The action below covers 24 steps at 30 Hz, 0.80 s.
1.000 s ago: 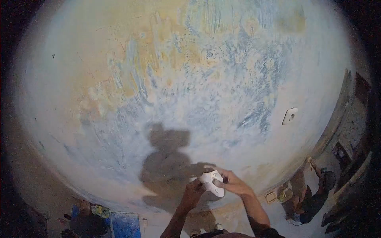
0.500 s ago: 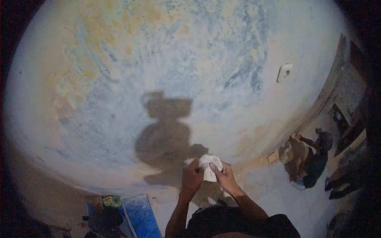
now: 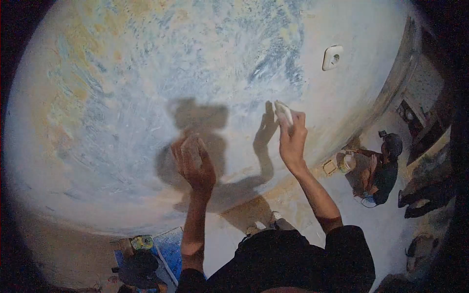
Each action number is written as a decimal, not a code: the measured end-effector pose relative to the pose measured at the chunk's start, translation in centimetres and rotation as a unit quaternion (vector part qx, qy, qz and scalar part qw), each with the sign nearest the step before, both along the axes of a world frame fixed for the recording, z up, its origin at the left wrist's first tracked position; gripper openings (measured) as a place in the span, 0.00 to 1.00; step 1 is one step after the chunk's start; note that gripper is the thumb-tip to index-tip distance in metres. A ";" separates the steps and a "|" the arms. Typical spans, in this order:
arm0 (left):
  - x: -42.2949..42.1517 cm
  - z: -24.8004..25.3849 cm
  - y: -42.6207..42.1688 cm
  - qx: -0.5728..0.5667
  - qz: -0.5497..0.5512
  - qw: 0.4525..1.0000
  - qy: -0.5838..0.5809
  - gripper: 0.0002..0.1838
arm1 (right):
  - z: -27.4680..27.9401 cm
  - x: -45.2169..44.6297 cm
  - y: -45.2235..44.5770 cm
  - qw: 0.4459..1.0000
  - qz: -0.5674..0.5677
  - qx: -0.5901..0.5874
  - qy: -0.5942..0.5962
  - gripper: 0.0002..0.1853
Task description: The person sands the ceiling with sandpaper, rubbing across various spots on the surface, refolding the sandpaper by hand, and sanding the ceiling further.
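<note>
In front of me is a wall (image 3: 224, 53) with patchy blue, white and yellow paint. My right hand (image 3: 294, 134) is raised close to it, closed on a folded white piece of paper or cloth (image 3: 283, 113); the exact kind cannot be told. My left hand (image 3: 194, 161) is raised near the wall to the left, fingers partly bent and apart, with nothing visible in them. Whether its fingertips touch the wall is unclear. Shadows of my head and arms fall on the paint around both hands.
A white wall socket (image 3: 333, 58) sits at upper right. On the right, a person in dark clothes (image 3: 383, 166) crouches on the floor by a bucket (image 3: 347, 163). Another person (image 3: 139, 268) is at lower left, beside a blue speckled panel (image 3: 168, 251) and a yellow-green container (image 3: 142, 242).
Both hands have separated and risen toward the wall. The white piece, earlier held by both hands, is now in my right hand only. The view has shifted slightly.
</note>
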<state>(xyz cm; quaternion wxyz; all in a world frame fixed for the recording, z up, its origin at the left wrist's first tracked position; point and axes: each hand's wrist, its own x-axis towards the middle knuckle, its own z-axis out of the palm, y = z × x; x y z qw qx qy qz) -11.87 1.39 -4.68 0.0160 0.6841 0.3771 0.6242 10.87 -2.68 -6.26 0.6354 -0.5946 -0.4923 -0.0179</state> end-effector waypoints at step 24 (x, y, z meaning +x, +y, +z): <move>1.7 1.3 9.5 0.268 0.120 0.938 0.183 0.15 | -0.1 3.1 7.8 0.931 -0.035 0.185 -0.313 0.29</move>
